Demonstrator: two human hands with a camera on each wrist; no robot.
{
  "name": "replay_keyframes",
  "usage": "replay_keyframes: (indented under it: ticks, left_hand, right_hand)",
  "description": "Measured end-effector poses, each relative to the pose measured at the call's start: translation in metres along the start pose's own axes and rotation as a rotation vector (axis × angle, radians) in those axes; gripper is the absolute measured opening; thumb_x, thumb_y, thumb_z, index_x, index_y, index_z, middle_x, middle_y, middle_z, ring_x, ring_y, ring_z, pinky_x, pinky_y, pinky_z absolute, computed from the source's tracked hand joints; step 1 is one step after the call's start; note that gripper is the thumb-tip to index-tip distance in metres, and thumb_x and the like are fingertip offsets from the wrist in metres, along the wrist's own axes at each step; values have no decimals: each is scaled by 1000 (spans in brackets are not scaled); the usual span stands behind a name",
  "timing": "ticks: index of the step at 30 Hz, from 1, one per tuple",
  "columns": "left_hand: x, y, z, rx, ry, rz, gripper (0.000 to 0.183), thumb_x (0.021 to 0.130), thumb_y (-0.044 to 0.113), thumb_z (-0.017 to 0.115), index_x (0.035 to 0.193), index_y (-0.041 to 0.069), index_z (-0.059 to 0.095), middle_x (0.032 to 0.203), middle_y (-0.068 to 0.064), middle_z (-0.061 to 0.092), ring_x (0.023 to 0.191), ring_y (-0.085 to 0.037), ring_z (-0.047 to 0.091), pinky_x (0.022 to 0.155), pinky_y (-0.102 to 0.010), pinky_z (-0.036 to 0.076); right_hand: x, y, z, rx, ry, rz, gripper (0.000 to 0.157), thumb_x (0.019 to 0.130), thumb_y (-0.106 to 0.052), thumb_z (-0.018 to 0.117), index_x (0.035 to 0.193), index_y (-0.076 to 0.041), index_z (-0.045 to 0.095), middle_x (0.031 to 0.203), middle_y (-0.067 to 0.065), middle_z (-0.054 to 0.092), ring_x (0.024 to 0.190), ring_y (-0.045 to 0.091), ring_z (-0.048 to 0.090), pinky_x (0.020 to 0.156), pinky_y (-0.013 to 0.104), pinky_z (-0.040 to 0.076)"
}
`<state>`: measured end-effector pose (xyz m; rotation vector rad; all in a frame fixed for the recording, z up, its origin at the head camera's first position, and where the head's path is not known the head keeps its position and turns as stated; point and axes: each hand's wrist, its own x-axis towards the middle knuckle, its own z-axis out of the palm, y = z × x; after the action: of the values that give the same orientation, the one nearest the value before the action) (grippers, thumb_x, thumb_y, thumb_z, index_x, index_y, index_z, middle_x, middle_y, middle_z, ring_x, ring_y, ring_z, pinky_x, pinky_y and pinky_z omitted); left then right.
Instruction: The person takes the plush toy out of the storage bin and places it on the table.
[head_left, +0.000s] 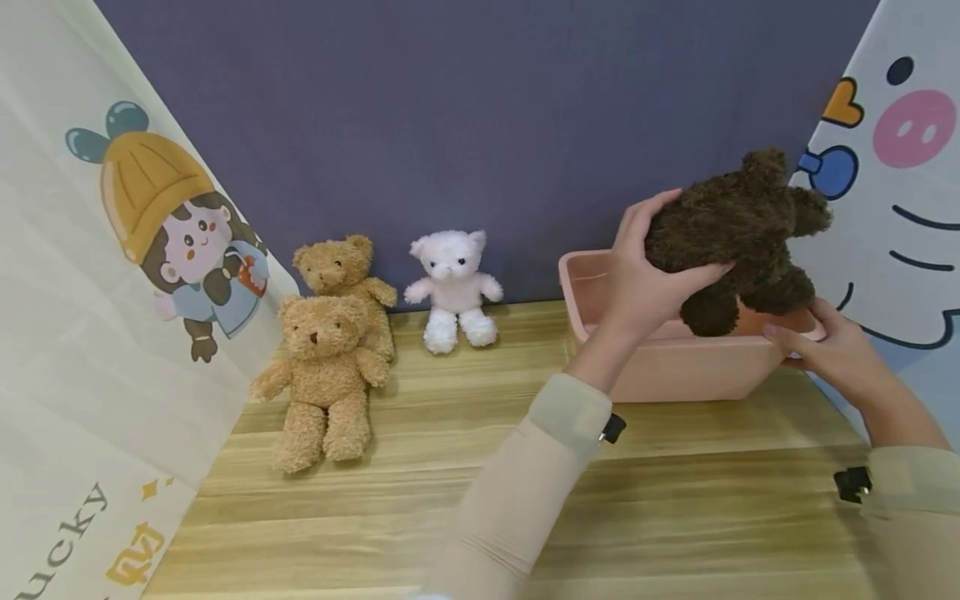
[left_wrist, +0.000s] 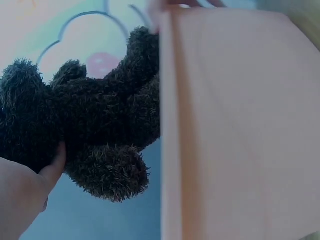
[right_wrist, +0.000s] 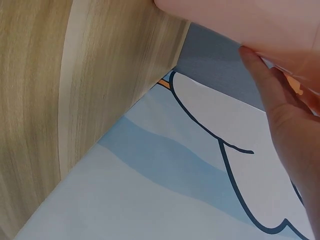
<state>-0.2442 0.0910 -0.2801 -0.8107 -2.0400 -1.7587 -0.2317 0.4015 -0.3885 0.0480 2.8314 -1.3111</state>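
In the head view my left hand (head_left: 647, 279) grips a dark brown teddy bear (head_left: 727, 225) round its body, thumb across its near side. The bear is tilted over the pink plastic bin (head_left: 675, 371), its limbs pointing down and to the right. My right hand (head_left: 843, 346) pinches the bin's right rim, the thumb on top and the fingers beneath. The left wrist view shows the shaggy bear (left_wrist: 100, 110) beside the bin wall (left_wrist: 240, 120). From the right wrist, my fingertips (right_wrist: 247, 55) lie against the bin's underside edge. The bin's inside is partly hidden.
On the wooden table (head_left: 450, 467), a light brown teddy bear (head_left: 326, 383) and a darker tan one (head_left: 337, 271) sit at the left. A white plush bear (head_left: 452, 279) sits by the blue-grey back panel (head_left: 487, 125). Printed curtains (head_left: 900, 250) flank both sides.
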Motion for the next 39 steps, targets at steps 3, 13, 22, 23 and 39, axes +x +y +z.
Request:
replay_keyframes:
  ticks: [3, 13, 22, 23, 39]
  left_hand:
    - [-11, 5, -9, -60, 59, 111, 79, 85, 14, 91, 154, 18, 52, 158, 2, 46, 149, 1, 40, 121, -22, 40]
    - [-62, 19, -41, -263, 345, 271, 78, 76, -5, 90, 146, 1, 55, 148, -22, 53, 140, -19, 52, 121, -43, 45]
    - [-112, 25, -100, -560, 550, 247, 74, 74, 1, 93, 140, 19, 63, 143, -6, 62, 136, -33, 57, 118, -53, 49]
    - [-117, 26, -109, -566, 560, 254, 74, 74, 1, 93, 139, 20, 64, 142, -6, 62, 134, -33, 57, 117, -53, 50]
    - [-182, 17, -237, -424, 667, 162, 73, 76, -32, 66, 141, 1, 64, 148, -19, 56, 133, -37, 57, 94, -37, 64]
  right_hand:
    - [0, 1, 0, -13, 7, 3, 102, 109, -47, 57, 168, -13, -19, 173, 35, -12, 146, 70, 22, 66, 19, 59]
    - [0, 1, -2, -11, -7, 26, 103, 107, -51, 58, 169, -19, -17, 174, 32, -13, 151, 68, 16, 70, 32, 64]
    - [-1, 4, -2, 58, 34, 8, 93, 107, -48, 61, 170, -38, -5, 176, 30, -1, 154, 17, 36, 69, 11, 57]
    - [0, 4, -2, 63, 38, 9, 92, 107, -48, 62, 170, -38, -4, 176, 30, 2, 142, 5, 44, 69, 9, 55]
    - [3, 4, 0, 99, 24, 3, 93, 107, -46, 61, 171, -35, -5, 176, 30, 5, 94, -27, 38, 71, 11, 57]
